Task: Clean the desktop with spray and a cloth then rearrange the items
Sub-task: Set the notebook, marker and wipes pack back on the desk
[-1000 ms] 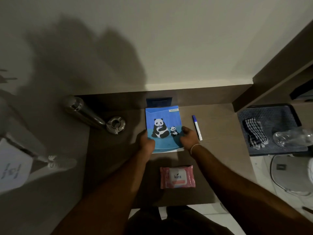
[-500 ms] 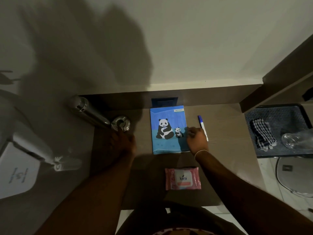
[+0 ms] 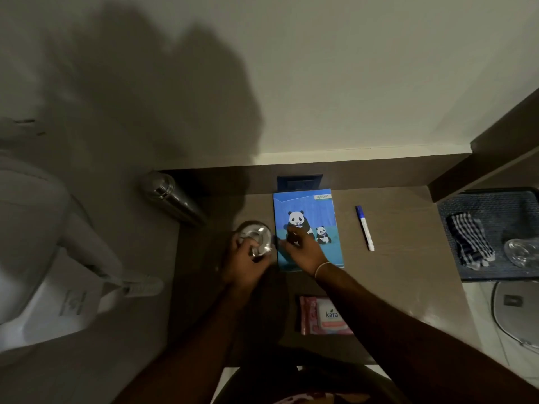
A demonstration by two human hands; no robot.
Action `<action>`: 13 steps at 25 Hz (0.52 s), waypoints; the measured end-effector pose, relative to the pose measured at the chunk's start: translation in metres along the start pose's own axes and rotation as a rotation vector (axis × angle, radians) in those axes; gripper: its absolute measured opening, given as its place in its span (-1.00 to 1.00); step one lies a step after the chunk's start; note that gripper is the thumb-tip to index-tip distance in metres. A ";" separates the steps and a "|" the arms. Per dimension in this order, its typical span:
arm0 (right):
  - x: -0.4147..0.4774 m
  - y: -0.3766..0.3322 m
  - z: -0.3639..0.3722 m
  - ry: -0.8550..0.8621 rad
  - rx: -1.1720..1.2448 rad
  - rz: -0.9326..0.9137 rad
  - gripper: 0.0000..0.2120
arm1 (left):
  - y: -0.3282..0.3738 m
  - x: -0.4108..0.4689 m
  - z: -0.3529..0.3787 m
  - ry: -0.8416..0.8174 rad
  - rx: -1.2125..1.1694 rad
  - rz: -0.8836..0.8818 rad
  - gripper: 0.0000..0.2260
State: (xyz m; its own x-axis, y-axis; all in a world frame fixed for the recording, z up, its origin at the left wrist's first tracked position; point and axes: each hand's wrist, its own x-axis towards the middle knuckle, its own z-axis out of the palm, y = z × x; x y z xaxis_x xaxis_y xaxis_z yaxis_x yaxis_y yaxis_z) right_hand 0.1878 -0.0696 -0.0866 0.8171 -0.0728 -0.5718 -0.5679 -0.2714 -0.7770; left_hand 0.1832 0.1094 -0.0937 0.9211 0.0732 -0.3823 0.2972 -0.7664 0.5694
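Note:
A blue panda notebook (image 3: 309, 211) lies at the back middle of the brown desk (image 3: 393, 275). My right hand (image 3: 300, 252) rests on the notebook's left half, fingers spread. My left hand (image 3: 245, 260) grips a round steel cup (image 3: 256, 234) just left of the notebook. A steel bottle (image 3: 169, 199) leans at the desk's back left. Right of the notebook lies a blue-capped marker (image 3: 364, 228). A pink wipes pack (image 3: 323, 316) sits near the front edge. The checked cloth (image 3: 466, 240) lies on a dark tray (image 3: 490, 208) at the right.
A clear glass object (image 3: 522, 252) sits on the tray beside the cloth. A dark wall socket (image 3: 300, 182) is behind the notebook. A white fixture with a handle (image 3: 58, 258) stands at the left. A wooden shelf edge (image 3: 501, 147) rises at the right.
My left hand left the notebook, reached the steel cup and drew it toward the notebook. My right hand slid from the notebook's right edge to its left half.

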 end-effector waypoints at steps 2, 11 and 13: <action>0.003 -0.006 0.012 0.005 0.195 0.089 -0.57 | 0.009 -0.011 0.000 -0.006 0.123 0.183 -0.46; 0.002 0.034 -0.105 0.454 0.564 0.229 -0.73 | -0.027 0.018 -0.041 0.334 -0.537 -0.380 0.10; -0.005 0.052 -0.153 0.639 0.619 0.304 -0.72 | -0.038 0.053 -0.054 0.480 -0.563 -0.359 0.03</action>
State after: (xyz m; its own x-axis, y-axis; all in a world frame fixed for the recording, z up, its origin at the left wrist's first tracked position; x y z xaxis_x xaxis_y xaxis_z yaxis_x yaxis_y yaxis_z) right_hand 0.1691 -0.2301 -0.0837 0.4199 -0.6195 -0.6632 -0.5674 0.3911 -0.7246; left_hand 0.2348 0.1766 -0.0961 0.7155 0.6154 -0.3305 0.5582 -0.2192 0.8003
